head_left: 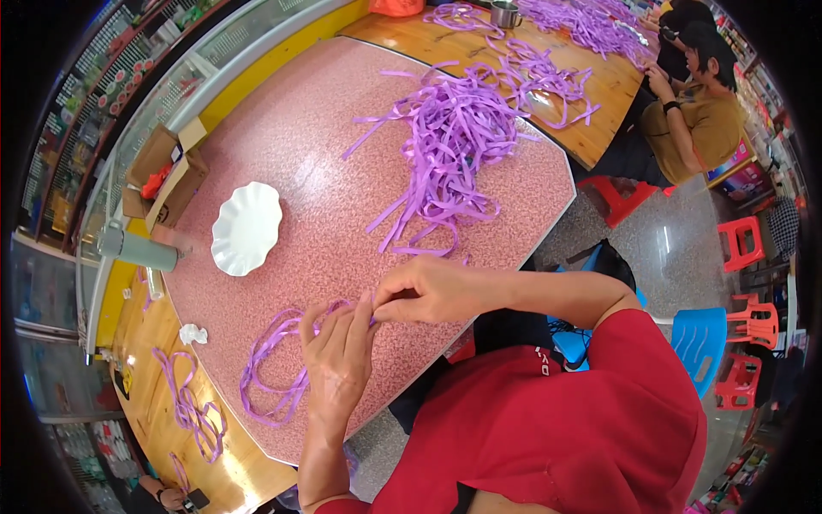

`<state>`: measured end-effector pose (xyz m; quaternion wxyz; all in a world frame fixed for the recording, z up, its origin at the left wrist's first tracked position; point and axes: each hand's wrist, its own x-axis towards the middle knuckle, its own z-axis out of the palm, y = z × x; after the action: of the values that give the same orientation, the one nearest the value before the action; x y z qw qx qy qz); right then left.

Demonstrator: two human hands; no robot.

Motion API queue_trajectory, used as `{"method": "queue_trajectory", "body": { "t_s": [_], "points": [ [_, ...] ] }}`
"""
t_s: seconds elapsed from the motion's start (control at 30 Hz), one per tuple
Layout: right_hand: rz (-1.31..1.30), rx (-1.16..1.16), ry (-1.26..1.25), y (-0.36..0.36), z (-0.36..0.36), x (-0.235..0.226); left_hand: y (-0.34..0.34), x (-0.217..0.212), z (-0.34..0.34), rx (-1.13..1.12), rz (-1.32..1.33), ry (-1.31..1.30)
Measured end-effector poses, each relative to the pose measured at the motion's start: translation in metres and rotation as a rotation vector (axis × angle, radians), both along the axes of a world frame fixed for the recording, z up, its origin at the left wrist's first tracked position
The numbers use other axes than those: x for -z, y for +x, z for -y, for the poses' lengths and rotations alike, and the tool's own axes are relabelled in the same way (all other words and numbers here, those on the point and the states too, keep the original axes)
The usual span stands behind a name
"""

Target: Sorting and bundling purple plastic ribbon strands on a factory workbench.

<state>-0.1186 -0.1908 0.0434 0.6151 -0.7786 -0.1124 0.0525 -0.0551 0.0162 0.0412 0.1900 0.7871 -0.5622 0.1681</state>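
My left hand [339, 351] and my right hand [419, 289] meet over the near part of the pink speckled table. Both pinch a purple ribbon [272, 360], whose loops lie on the tabletop to the left of and beneath my left hand. Right-hand fingers are curled with the thumb pressed against the index finger; the exact spot they grip is hidden by the fingers. Beyond my hands sits a big tangled pile of purple ribbons [454, 146], with loose ends trailing toward me.
A white scalloped plate [247, 230] rests left of centre. Behind it stand an open cardboard box [175, 184] and a green bottle [137, 248]. Crumpled tissue [193, 333] lies at the left edge. On the far wooden table [402, 38] are more ribbons; a person [698, 111] sits there.
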Motion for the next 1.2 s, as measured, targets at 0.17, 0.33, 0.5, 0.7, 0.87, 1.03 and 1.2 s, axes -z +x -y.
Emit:
{"method": "queue_trajectory", "body": {
  "t_s": [0.17, 0.33, 0.5, 0.7, 0.87, 1.03, 1.2],
  "points": [
    [0.188, -0.053, -0.126, 0.001, -0.018, 0.024, -0.006, -0.005, -0.026, 0.004, -0.172, 0.126],
    [0.137, -0.116, -0.068, 0.012, 0.012, 0.016, 0.016, 0.017, -0.08, -0.039, -1.025, -0.226],
    [0.1, 0.063, -0.179, 0.018, 0.065, 0.011, 0.041, 0.023, -0.131, -0.096, -1.03, -0.481],
    [-0.189, 0.251, -0.134, 0.011, 0.126, 0.008, 0.062, 0.029, -0.216, -0.274, -1.137, -0.824],
    [-0.174, 0.247, -0.167, 0.002, 0.156, 0.024, 0.067, 0.049, -0.276, -0.4, -1.165, -1.016],
    [-0.167, 0.275, -0.088, -0.006, 0.187, 0.035, 0.068, 0.063, -0.311, -0.603, -1.121, -1.058],
    [-0.087, 0.357, 0.052, -0.009, 0.162, 0.022, 0.073, 0.065, -0.289, -1.11, -0.54, -0.534]
  ]
}}
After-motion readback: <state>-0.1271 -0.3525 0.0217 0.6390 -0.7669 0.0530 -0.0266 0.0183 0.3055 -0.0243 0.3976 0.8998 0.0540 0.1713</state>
